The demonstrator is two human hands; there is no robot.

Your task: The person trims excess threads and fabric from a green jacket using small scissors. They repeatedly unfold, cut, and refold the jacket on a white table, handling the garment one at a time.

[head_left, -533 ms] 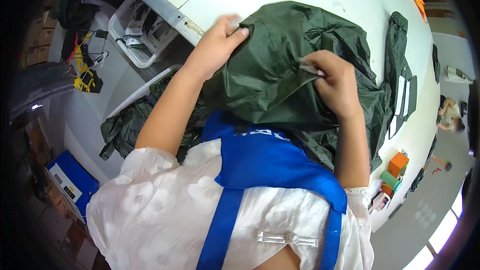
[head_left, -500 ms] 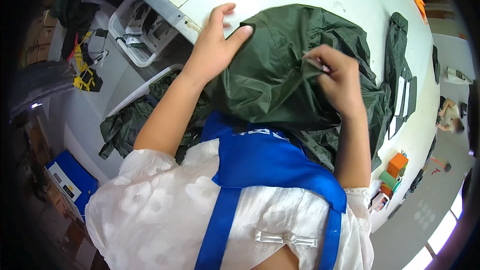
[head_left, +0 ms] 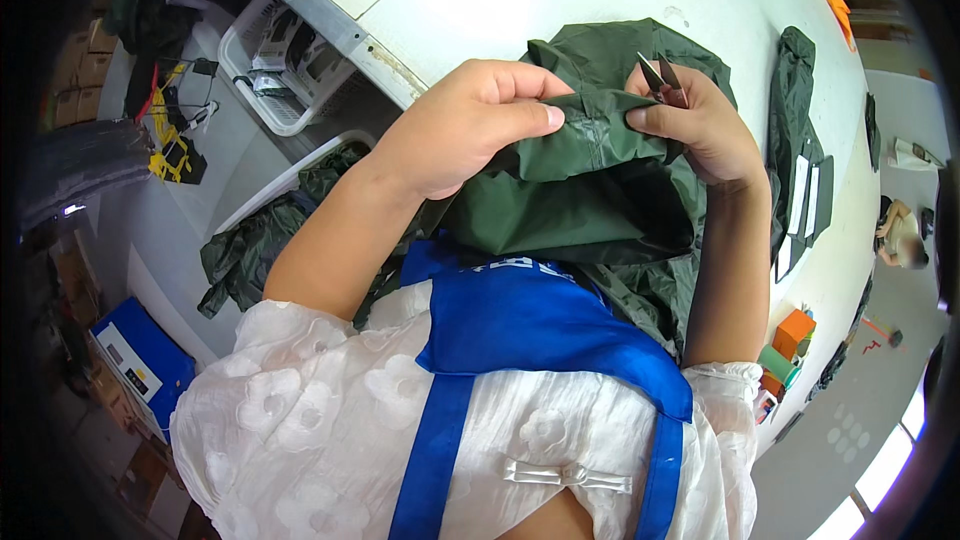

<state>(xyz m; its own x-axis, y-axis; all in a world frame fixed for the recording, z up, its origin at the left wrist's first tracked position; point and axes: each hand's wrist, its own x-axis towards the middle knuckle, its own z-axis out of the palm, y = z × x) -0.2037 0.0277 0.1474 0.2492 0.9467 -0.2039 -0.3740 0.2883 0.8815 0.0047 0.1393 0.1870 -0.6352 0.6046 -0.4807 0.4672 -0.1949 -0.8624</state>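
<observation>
A dark green, shiny waterproof-looking garment (head_left: 580,215) is bunched in front of me over the table's near edge. My left hand (head_left: 455,130) pinches a seamed edge of it between thumb and fingers. On the other side of the seam, my right hand (head_left: 715,130) grips the same edge with its thumb. Tucked in that right hand are small thread snips (head_left: 662,78), their pointed blades sticking up apart. Between both hands the edge is stretched, and a dark opening shows below it. The lower fingers of each hand are partly hidden by cloth.
The white table (head_left: 470,10) spreads ahead. Another folded green piece (head_left: 792,90) lies at right, near an orange box (head_left: 795,332) and a green roll (head_left: 776,365). At left are a white basket (head_left: 290,118) and more green garments (head_left: 255,245). A person (head_left: 903,235) is far right.
My left hand has moved right and down from the cloth's far side and now pinches its edge. My right hand has shifted slightly up and right. The edge is lifted, showing the opening.
</observation>
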